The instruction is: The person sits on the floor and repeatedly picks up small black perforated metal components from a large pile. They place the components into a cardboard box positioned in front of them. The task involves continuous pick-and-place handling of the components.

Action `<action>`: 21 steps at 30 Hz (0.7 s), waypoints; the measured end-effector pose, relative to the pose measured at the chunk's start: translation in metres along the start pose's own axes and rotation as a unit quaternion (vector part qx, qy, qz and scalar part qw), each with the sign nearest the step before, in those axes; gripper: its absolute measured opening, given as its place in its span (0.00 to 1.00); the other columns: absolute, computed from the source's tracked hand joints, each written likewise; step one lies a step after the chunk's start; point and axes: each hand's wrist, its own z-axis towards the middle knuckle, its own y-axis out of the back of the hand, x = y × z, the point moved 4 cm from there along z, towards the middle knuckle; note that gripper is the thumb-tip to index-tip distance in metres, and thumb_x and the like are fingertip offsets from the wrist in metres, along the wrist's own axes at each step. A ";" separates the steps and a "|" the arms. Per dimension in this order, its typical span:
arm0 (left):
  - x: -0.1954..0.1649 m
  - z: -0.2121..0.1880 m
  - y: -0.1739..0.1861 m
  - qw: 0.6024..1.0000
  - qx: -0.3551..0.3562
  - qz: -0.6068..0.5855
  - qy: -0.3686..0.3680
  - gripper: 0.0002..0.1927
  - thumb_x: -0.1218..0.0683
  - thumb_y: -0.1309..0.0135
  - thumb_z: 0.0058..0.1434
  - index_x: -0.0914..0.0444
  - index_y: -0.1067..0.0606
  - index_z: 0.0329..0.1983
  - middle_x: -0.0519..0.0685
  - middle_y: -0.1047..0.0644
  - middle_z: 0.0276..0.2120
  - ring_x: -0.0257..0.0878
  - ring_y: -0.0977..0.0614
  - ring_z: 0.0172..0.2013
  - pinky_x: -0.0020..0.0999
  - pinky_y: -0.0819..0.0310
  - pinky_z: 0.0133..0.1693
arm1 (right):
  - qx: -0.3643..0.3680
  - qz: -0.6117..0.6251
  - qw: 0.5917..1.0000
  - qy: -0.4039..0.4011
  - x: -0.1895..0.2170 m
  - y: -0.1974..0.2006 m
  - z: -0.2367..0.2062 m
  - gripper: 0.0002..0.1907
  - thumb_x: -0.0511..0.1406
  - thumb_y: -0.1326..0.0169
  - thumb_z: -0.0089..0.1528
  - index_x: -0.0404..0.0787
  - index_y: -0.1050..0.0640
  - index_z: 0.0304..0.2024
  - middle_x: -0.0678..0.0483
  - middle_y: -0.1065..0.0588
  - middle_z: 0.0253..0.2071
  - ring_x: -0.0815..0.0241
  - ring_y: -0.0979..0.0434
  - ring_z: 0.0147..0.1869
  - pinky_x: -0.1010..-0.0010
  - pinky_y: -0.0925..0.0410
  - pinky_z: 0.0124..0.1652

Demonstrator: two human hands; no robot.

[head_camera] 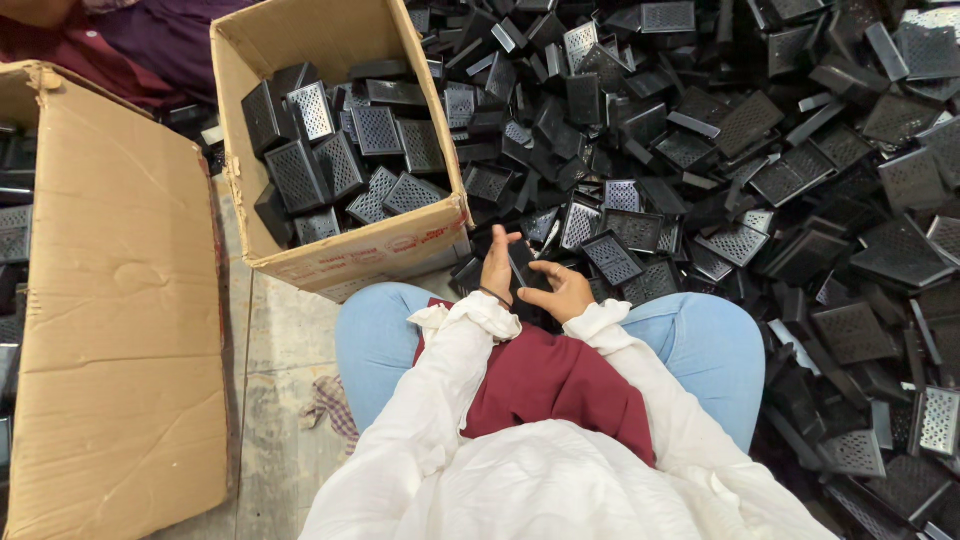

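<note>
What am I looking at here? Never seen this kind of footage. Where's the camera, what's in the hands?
There is no machine: a seated person wears a camera on the head, looking down at the lap and hands. The left hand and right hand together hold one small black plastic piece above the knees. Ahead and to the right lies a large pile of black grated parts on the floor. An open cardboard box, partly filled with the same parts, stands ahead on the left. A second cardboard box lies further left. A patterned cloth lies on the floor.
</note>
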 end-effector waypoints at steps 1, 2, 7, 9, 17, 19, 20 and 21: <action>0.001 0.000 0.000 1.000 0.003 0.010 -0.019 0.29 0.35 0.50 0.71 0.65 0.24 0.52 0.48 0.21 0.37 0.34 0.19 0.36 0.28 0.24 0.40 | -0.001 -0.019 1.000 -0.003 0.000 0.000 0.000 0.34 0.28 0.31 0.53 0.29 0.27 0.61 0.46 0.22 0.54 0.60 0.22 0.55 0.70 0.28 0.54; 0.003 0.000 -0.001 1.000 0.014 -0.011 -0.019 0.23 0.41 0.46 0.69 0.64 0.26 0.53 0.49 0.21 0.37 0.36 0.19 0.37 0.30 0.24 0.40 | -0.002 -0.039 0.999 -0.005 0.000 0.000 0.000 0.34 0.28 0.31 0.53 0.29 0.27 0.62 0.45 0.22 0.54 0.60 0.22 0.55 0.69 0.29 0.54; 0.003 -0.002 -0.002 0.993 0.060 -0.097 -0.027 0.18 0.63 0.41 0.61 0.65 0.29 0.54 0.52 0.20 0.43 0.40 0.18 0.42 0.32 0.21 0.44 | 0.017 -0.017 0.999 0.021 -0.002 -0.004 0.002 0.34 0.30 0.31 0.55 0.28 0.27 0.62 0.44 0.23 0.56 0.58 0.22 0.59 0.68 0.29 0.57; -0.002 -0.002 -0.002 0.992 0.058 -0.109 -0.025 0.17 0.64 0.44 0.62 0.65 0.29 0.54 0.53 0.20 0.44 0.42 0.18 0.42 0.34 0.21 0.44 | 0.013 -0.008 0.999 0.034 -0.002 -0.002 0.003 0.31 0.31 0.34 0.58 0.29 0.28 0.63 0.45 0.24 0.58 0.58 0.23 0.61 0.69 0.30 0.59; -0.019 -0.007 -0.009 0.975 0.109 -0.191 0.020 0.18 0.59 0.45 0.62 0.64 0.29 0.56 0.55 0.19 0.45 0.44 0.17 0.44 0.38 0.19 0.45 | -0.003 0.240 0.958 -0.156 -0.012 0.024 0.002 0.24 0.33 0.42 0.64 0.31 0.28 0.62 0.49 0.22 0.51 0.54 0.21 0.55 0.58 0.26 0.55; -0.011 -0.007 -0.008 0.987 0.090 -0.135 0.012 0.18 0.54 0.43 0.67 0.66 0.28 0.58 0.54 0.20 0.44 0.42 0.18 0.41 0.36 0.21 0.44 | -0.045 0.231 0.963 -0.131 -0.011 0.032 0.004 0.24 0.32 0.42 0.63 0.32 0.30 0.60 0.50 0.22 0.50 0.55 0.20 0.53 0.58 0.25 0.53; -0.007 -0.009 -0.009 0.992 0.115 -0.051 -0.005 0.19 0.54 0.42 0.67 0.68 0.27 0.57 0.53 0.20 0.44 0.40 0.18 0.42 0.35 0.22 0.45 | -0.066 0.226 0.965 -0.118 -0.011 0.037 0.005 0.24 0.32 0.41 0.62 0.33 0.30 0.59 0.51 0.23 0.49 0.55 0.20 0.52 0.58 0.24 0.52; -0.002 -0.011 -0.010 0.990 0.138 0.033 -0.021 0.20 0.53 0.40 0.67 0.69 0.26 0.57 0.52 0.19 0.45 0.38 0.18 0.43 0.34 0.22 0.46 | -0.074 0.215 0.969 -0.096 -0.009 0.040 0.008 0.23 0.32 0.41 0.62 0.32 0.30 0.58 0.50 0.22 0.48 0.56 0.19 0.51 0.60 0.24 0.51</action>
